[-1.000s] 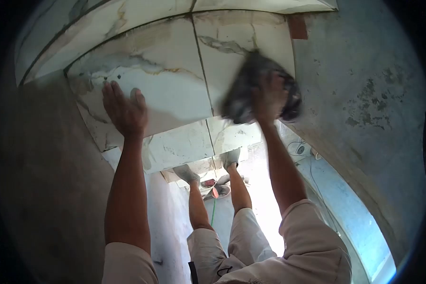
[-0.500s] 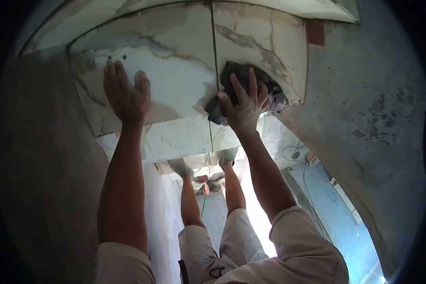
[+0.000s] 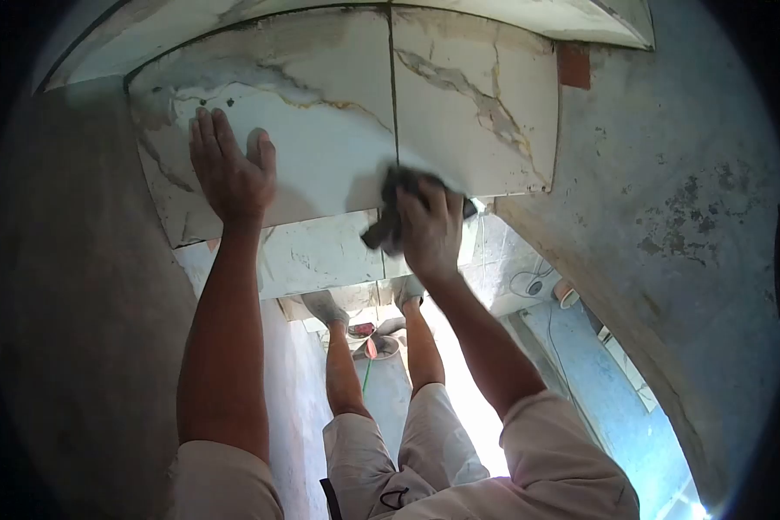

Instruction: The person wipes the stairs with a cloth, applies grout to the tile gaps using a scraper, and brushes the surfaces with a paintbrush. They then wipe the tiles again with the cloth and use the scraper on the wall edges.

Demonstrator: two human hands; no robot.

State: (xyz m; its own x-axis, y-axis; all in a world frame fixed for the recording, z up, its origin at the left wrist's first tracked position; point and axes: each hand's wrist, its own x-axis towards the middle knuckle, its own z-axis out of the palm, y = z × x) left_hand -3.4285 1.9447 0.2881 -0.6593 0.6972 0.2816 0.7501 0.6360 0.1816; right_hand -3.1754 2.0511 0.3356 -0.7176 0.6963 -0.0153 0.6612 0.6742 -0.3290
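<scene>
My left hand point(image 3: 235, 178) lies flat on the left marble-patterned tile point(image 3: 320, 152), fingers stretched out just below two small dark marks. In my right hand point(image 3: 433, 234) is a bunched dark cloth point(image 3: 398, 184), blurred by motion. Fingers curl over the cloth at the front edge of the step, where a dark joint separates the left tile from the right tile point(image 3: 468, 95). Part of the cloth hangs past that edge; my hand hides the rest.
A lower tiled step point(image 3: 312, 260) lies beneath, with my feet further down. Below them stands a bucket point(image 3: 381, 347) with a reddish tool in it. Another step point(image 3: 260, 13) rises above. A rough plastered wall point(image 3: 667, 147) borders the right, a darker wall point(image 3: 86, 260) the left.
My right hand has drawn the cloth down and left, from the right tile to the front edge, and the cloth is more bunched. My left hand stays in place.
</scene>
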